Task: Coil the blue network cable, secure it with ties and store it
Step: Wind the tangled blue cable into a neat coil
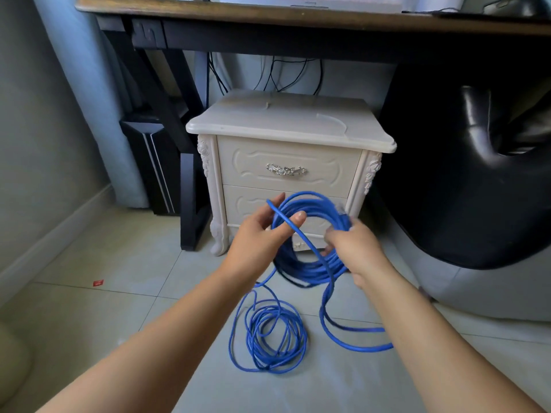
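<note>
The blue network cable [310, 204] is light and springy, stiff enough to keep its curl yet quick to spring open if you slacken off. Your right hand [357, 248], blurred, looks curled round the gathered turns at the side of the hanging ring, so it carries the whole bundle. Your left hand [259, 236] is relaxed, fingers apart, with a single strand lying across between thumb and forefinger, guided, not pinched. Below both grips the rest trails down to loose loops [268, 335] on the floor [119, 308], with one long bight swinging out under your right wrist. The jacket looks smooth, so it will likely slide easily through the left fingers. Take each new turn where the right hand already clamps, and don't kink it or pull on the plug just above that grip.
</note>
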The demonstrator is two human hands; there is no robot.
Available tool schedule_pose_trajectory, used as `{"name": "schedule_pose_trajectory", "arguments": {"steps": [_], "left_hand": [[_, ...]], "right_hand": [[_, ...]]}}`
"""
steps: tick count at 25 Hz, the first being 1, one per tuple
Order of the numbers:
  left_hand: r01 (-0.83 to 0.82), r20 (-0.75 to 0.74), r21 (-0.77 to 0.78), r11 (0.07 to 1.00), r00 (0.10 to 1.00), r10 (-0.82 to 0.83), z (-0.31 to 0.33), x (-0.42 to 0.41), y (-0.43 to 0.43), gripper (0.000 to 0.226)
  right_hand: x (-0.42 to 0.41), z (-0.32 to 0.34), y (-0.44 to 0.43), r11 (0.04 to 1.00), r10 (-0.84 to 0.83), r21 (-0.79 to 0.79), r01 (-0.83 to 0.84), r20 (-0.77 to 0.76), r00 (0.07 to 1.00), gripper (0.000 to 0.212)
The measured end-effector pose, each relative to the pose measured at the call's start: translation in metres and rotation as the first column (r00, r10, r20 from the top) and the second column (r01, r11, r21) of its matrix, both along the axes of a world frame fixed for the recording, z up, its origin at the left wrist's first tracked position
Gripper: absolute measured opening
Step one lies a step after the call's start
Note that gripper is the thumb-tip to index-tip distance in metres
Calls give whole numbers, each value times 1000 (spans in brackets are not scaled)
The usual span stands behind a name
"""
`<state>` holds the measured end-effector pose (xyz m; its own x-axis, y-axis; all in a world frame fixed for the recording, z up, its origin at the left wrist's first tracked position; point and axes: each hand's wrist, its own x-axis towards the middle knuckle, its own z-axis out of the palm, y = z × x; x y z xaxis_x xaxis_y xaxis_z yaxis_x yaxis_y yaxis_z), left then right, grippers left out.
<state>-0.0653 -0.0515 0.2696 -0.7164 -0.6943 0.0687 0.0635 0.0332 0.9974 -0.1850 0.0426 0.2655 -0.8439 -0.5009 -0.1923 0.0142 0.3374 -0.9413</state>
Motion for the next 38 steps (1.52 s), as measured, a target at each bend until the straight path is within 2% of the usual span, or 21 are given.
{"name": "schedule_pose_trajectory", "arguments": {"steps": [3, 6, 8, 10, 12, 15, 16, 17, 19, 21, 24, 26, 28, 29, 31, 32, 34, 36, 38], "left_hand": [[134, 159, -56, 989, 980, -124, 1, 6, -22, 78], [401, 342, -33, 915, 865, -367, -2, 13, -29, 81], [531, 452, 15, 847, 752, -480, -2, 16, -30, 73], [615, 520, 7, 788, 671, -528, -4, 19, -35, 42], [613, 553, -4, 790, 659, -510, -3, 22, -39, 25], [513, 534, 22, 858, 719, -444, -1, 23, -46, 17], [507, 538, 6, 862, 725, -430, 0, 24, -47, 17], [510, 556, -22, 860, 721, -413, 1, 25, -48, 17], [535, 607, -99, 839, 701, -375, 3, 27, -50, 16], [558, 641, -138, 819, 680, -355, 2, 29, -51, 18], [564, 683, -170, 808, 659, -316, -2, 30, -53, 35], [570, 685, -189, 800, 660, -308, 0, 32, -52, 36], [570, 653, -204, 796, 685, -323, 2, 35, -52, 31], [569, 634, -217, 793, 700, -328, 3, 37, -53, 29], [554, 606, -253, 793, 730, -317, 3, 40, -57, 27], [543, 595, -274, 794, 744, -304, 2, 41, -59, 27], [520, 566, -315, 794, 775, -283, 1, 41, -60, 29], [483, 506, -336, 808, 816, -278, 3, 40, -59, 32], [422, 403, -300, 856, 869, -288, 7, 39, -59, 34]], "right_hand": [[13, 4, 2, 942, 311, 148, -302, -43, 949, 26], [19, 4, 3, 814, 550, 247, -526, -36, 834, 24], [21, 0, 2, 756, 622, 254, -604, 9, 783, 18], [23, -4, 0, 738, 641, 238, -631, 44, 766, 18], [25, -3, -3, 708, 678, 191, -680, 87, 730, 25], [23, 9, 1, 591, 790, 92, -801, 133, 598, 29], [22, 11, 3, 554, 816, 65, -830, 154, 557, 36], [20, 11, 5, 547, 817, 37, -837, 193, 543, 54], [16, 4, 5, 584, 785, -24, -811, 271, 557, 91], [13, -1, 5, 628, 760, -114, -769, 299, 577, 97], [6, 6, 4, 774, 622, -84, -627, 287, 729, 111], [0, 8, 3, 877, 476, -49, -478, 237, 847, 90], [-10, 5, 4, 968, 250, -82, -236, 292, 923, 58], [-15, 3, 6, 987, 150, -98, -125, 313, 938, 45], [-23, 1, 9, 996, 16, -88, 2, 207, 978, 20], [-22, 3, 8, 996, 2, -85, 6, 94, 996, 11], [-11, 6, 2, 985, 122, -108, -133, -99, 988, 17], [10, 6, -2, 914, 379, -123, -386, -78, 922, 32], [22, 1, -3, 825, 561, -60, -561, -22, 827, 53]]}}
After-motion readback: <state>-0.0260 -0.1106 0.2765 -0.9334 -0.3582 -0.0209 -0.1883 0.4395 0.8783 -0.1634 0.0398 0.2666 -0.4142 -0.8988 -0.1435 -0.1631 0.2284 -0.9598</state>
